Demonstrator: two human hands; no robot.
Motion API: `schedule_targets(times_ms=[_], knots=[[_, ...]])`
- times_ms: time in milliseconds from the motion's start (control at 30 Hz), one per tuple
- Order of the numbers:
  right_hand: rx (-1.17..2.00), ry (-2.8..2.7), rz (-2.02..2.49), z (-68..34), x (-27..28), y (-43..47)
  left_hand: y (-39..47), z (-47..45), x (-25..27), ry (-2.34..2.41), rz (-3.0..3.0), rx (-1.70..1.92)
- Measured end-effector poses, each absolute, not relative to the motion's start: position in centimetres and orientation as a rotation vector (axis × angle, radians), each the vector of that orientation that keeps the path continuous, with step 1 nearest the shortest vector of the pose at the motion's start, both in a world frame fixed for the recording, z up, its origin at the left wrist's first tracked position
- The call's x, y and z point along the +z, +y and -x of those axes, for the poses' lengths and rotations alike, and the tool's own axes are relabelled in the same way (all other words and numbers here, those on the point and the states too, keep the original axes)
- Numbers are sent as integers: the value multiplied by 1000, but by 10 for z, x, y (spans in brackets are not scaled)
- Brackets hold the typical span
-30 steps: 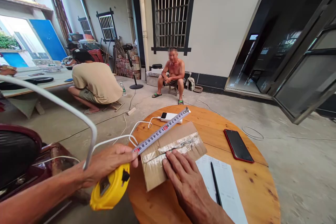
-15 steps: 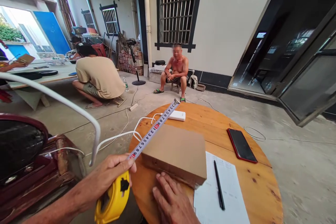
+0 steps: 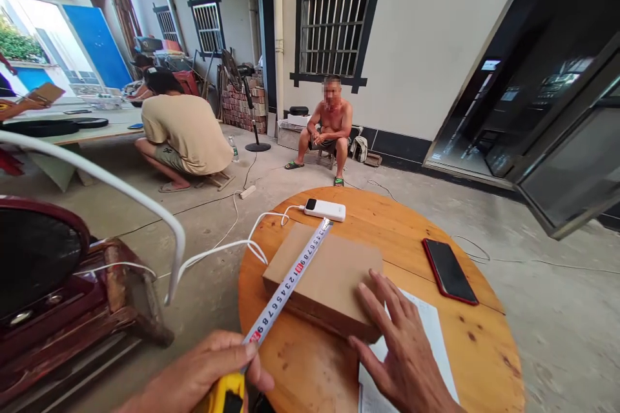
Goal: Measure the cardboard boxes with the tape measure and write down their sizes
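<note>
My left hand (image 3: pixel 225 368) is closed around a yellow tape measure (image 3: pixel 227 393), thumb on the blade near the red 20 mark. The blade (image 3: pixel 288 287) slants away over a brown cardboard box (image 3: pixel 334 268), its metal end near the box's far edge. My right hand (image 3: pixel 404 335) has its fingers spread at the box's right near corner, fingertips at its top edge and thumb by the front side. Beneath that hand lies a white paper sheet (image 3: pixel 436 322), partly covered. The pen is hidden from view.
The round wooden table (image 3: pixel 484 348) also holds a white power bank (image 3: pixel 325 209) with a cable and a red-cased phone (image 3: pixel 449 271). A white curved tube (image 3: pixel 121 184) crosses on the left, above a dark red chair (image 3: pixel 111 310). Two people (image 3: pixel 184 122) sit beyond.
My right hand has moved right and up, from the box's front to its right near corner, covering the pen. The tape's end has come down and nearer, off the power bank.
</note>
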State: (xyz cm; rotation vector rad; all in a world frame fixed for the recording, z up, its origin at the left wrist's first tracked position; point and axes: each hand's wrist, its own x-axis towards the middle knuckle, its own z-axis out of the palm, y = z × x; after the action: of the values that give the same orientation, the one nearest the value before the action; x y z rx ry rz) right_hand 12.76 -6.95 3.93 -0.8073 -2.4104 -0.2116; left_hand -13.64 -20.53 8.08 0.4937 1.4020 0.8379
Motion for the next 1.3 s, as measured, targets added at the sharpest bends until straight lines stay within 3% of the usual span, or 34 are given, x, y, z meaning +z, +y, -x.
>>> schedule_targets(times_ms=[233,1300], knots=[[-297,-2347,776,-114,12,-73,-202,128,86,1378,-363,844],[-298,-2292,766,-113,12,-80,-212,124,69,1410,-520,890]])
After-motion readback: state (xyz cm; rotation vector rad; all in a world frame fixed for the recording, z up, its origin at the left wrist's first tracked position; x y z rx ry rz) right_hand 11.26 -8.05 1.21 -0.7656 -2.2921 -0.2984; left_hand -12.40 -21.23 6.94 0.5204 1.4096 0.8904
